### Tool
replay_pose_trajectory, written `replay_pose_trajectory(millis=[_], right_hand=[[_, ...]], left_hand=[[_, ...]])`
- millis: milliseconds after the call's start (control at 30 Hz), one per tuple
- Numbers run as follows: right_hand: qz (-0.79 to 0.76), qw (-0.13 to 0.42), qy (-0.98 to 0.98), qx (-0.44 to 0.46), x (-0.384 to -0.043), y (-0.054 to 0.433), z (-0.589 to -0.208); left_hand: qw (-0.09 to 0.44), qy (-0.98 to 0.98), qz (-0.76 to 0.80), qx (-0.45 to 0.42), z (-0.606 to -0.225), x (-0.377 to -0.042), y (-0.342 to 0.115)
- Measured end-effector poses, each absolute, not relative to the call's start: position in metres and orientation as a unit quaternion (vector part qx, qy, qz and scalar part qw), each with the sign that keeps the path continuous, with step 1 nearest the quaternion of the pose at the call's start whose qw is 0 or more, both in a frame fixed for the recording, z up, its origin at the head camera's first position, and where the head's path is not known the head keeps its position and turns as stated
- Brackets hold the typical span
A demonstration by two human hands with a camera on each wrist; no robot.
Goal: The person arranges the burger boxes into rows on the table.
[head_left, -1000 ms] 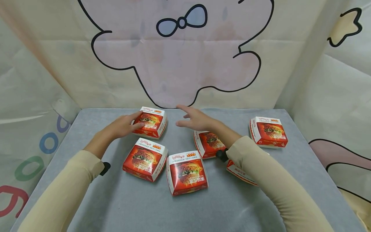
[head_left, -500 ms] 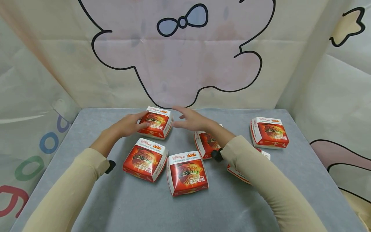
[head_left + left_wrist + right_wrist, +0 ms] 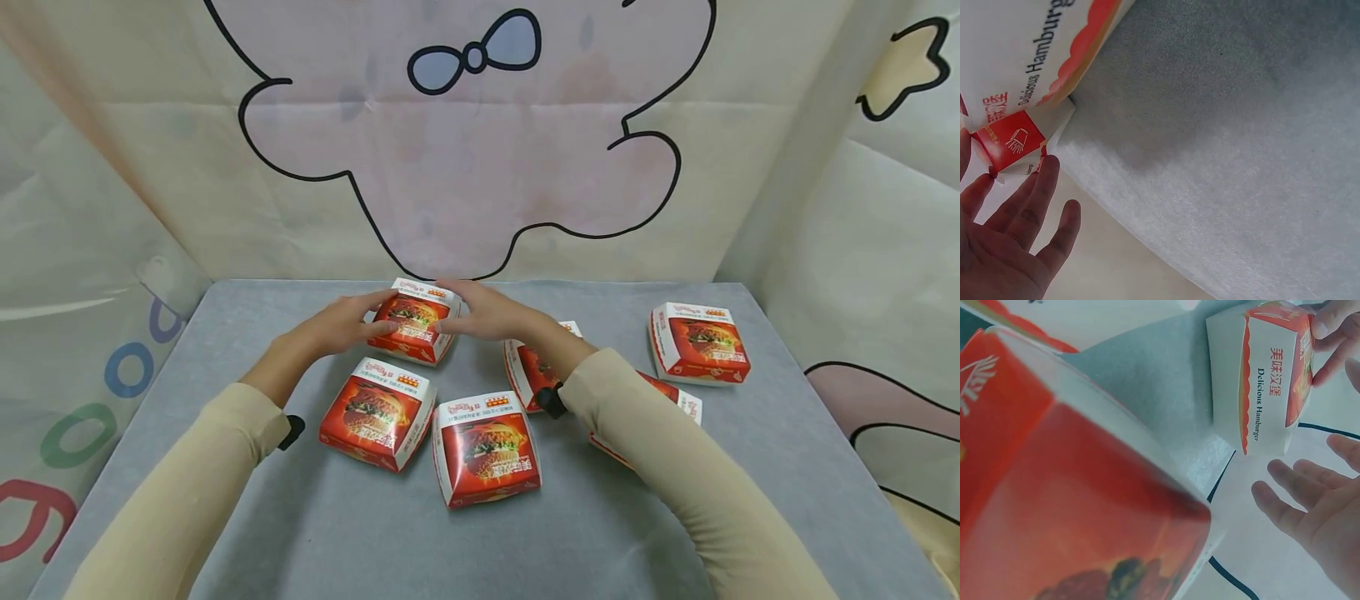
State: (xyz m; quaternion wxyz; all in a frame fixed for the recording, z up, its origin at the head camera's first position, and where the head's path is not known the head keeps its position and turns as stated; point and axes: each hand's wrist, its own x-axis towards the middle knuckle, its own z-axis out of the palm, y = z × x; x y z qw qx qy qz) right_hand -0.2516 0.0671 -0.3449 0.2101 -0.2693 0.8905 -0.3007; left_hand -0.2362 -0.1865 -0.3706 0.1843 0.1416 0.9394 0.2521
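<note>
Red and white hamburger boxes lie on a grey-covered table. My left hand [image 3: 337, 323] holds the left side of the back hamburger box [image 3: 412, 312], with thumb and forefinger on its near and far edges. In the left wrist view, the spread fingers [image 3: 1047, 194] of that hand reach the box's red panel [image 3: 1015, 142]. My right hand [image 3: 487, 312] comes in from the other side, its thumb overlapping the box's right edge in the head view. In the right wrist view its extended fingers [image 3: 1297, 494] stand apart, close to the box's printed side [image 3: 1266, 387].
Nearer me lie a front left box [image 3: 375, 414] and a front middle box [image 3: 487, 450], side by side. My right arm partly hides two more, a centre box [image 3: 525, 371] and a tilted-looking box [image 3: 682, 400]. Another box [image 3: 702, 343] stands at right. A printed cloth [image 3: 450, 192] hangs behind.
The back hamburger box has slid rightward with my left hand. My right hand has moved slightly left, up to the box's right side. The other boxes stay where they were.
</note>
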Motion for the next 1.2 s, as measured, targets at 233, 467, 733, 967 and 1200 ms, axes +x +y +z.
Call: replay_pose_trajectory(millis=[233,467,733,967,1200], right_hand=[[-0.28,0.205,0.898,-0.271,-0.252,0.062,-0.346],[-0.273,0.212,0.901,-0.263,-0.254,0.059,-0.35],[-0.229,0.216,0.907,-0.28,-0.253,0.057,-0.354],[-0.197,0.212,0.915,-0.282,-0.25,0.057,-0.353],[-0.181,0.202,0.923,-0.273,-0.247,0.057,-0.353]], left_hand=[[0.183,0.937,0.258,0.149,-0.371,-0.236,-0.185],[0.189,0.935,0.263,0.146,-0.373,-0.236,-0.186],[0.186,0.933,0.273,0.142,-0.375,-0.236,-0.186],[0.169,0.94,0.264,0.137,-0.374,-0.236,-0.186],[0.123,0.964,0.208,0.114,-0.371,-0.234,-0.184]])
